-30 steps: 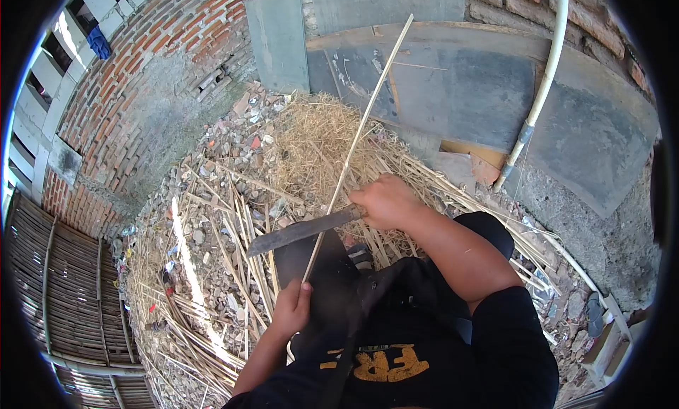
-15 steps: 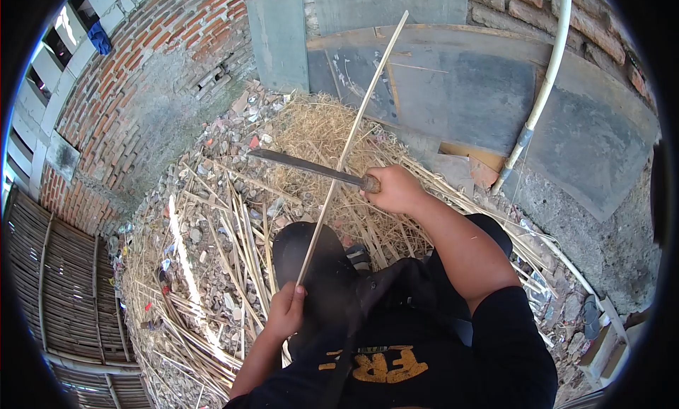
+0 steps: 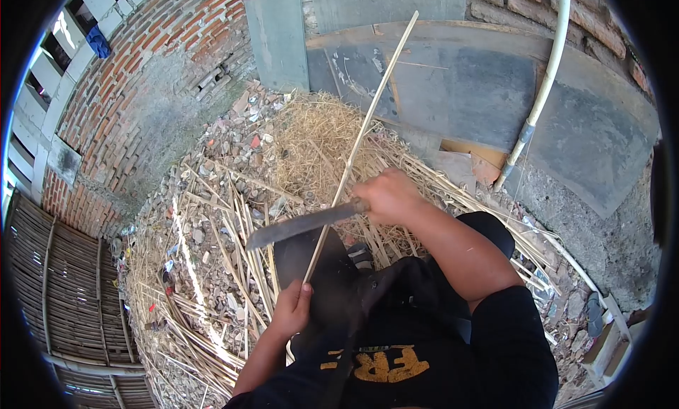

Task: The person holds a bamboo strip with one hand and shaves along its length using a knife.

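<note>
My left hand (image 3: 291, 308) is closed around the lower end of a long, thin bamboo strip (image 3: 363, 131), which slants up and to the right, away from me. In my right hand (image 3: 389, 197) is the handle of a machete (image 3: 304, 225), its broad dark blade pointing left. The blade crosses the strip above my dark-clad left knee (image 3: 308, 253). Whether its edge touches the strip I cannot tell. Most of the handle is hidden by my fingers.
Several split bamboo strips (image 3: 244, 246) lie on stony rubble to the left. Pale shavings (image 3: 311, 136) are heaped ahead. Grey panels (image 3: 460, 83) lean on the wall behind a white pipe (image 3: 548, 76). A woven bamboo screen (image 3: 71, 281) stands at far left.
My right hand has brought the machete down along the strip toward me, and the blade has turned to show its broad side. The strip's far tip has shifted slightly right.
</note>
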Demonstrator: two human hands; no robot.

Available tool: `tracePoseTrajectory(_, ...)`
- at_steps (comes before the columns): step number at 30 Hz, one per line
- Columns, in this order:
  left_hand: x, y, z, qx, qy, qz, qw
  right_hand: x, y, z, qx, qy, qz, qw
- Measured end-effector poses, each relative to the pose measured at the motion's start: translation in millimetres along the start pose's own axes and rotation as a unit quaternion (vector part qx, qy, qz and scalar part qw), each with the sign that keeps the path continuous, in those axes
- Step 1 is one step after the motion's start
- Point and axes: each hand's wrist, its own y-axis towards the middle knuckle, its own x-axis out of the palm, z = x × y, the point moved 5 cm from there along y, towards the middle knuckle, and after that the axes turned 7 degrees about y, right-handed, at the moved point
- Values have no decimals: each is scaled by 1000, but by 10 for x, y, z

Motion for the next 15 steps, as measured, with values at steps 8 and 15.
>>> tracePoseTrajectory(8, -73, 27, 5, 20, 10, 23, 999, -181, 14, 528, 161, 43, 62, 984)
tracePoseTrajectory(15, -81, -61, 17, 1, 20, 23, 1000, -114, -24, 364, 156, 92, 72, 981)
